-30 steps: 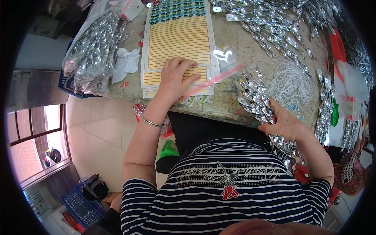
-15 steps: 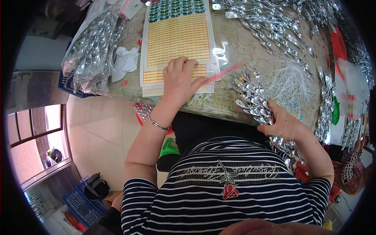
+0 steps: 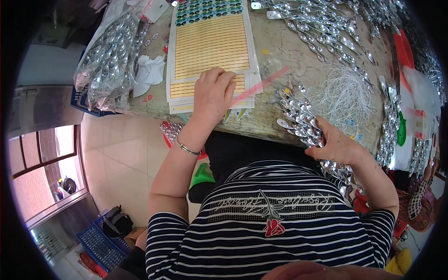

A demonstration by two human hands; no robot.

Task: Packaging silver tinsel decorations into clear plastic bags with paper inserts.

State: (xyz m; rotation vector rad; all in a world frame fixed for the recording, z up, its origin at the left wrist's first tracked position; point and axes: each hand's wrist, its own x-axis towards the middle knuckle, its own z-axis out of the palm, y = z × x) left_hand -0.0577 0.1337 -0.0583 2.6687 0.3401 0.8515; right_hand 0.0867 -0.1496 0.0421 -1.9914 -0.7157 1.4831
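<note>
My left hand (image 3: 213,95) rests over the stacked printed sheets (image 3: 210,44), its fingers curled and the thumb drawn in. A translucent pink strip (image 3: 268,79) runs out from beside that thumb toward the upper right; the fingers hide its near end, and its grip is only partly visible. My right hand (image 3: 338,144) is closed round a bunch of shiny silver twisted strips (image 3: 301,119) at the table's front edge. Their upper ends fan out over the tabletop, and the lower part of the bunch hangs below the hand.
A tangle of white thread (image 3: 345,95) lies right of the bunch. More silver twisted strips (image 3: 322,30) cover the back right. On the left are a clear bag of silver pieces (image 3: 109,60), crumpled white tissue (image 3: 150,72) and a blue crate (image 3: 77,100).
The left thumb has drawn in toward the fingers, and more of the pink strip shows. The bright glint on clear plastic beside the sheets is gone. The right hand's bunch has shifted slightly left.
</note>
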